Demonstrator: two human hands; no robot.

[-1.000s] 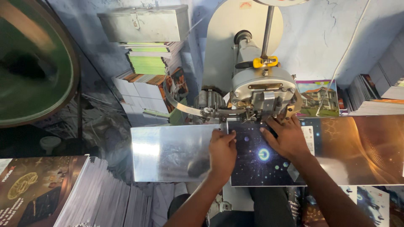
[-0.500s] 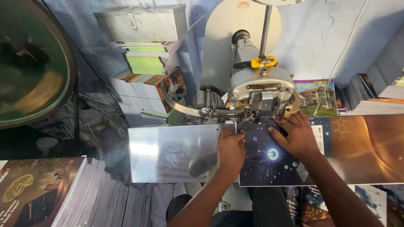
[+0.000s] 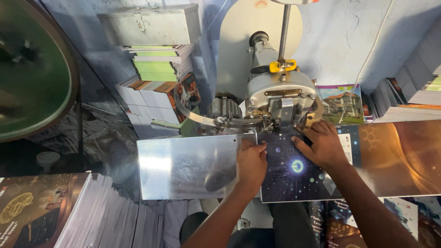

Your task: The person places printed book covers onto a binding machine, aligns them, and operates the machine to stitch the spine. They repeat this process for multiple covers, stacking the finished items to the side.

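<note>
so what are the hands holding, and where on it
Both press flat on the dark starry booklet cover under the stitching machine head: left hand at its left edge, right hand near its top.

The flat surface (image 3: 183,167) just beside the left hand's fingers (image 3: 255,148) is smooth, shiny metal that mirrors the light. Under the fingers of both hands lies a dark paper cover (image 3: 294,177), smooth and glossy. Just past the fingers, the stitching machine (image 3: 280,98) is grey metal, dull and a bit worn, with a yellow plastic-looking clip (image 3: 282,66) on top.
</note>
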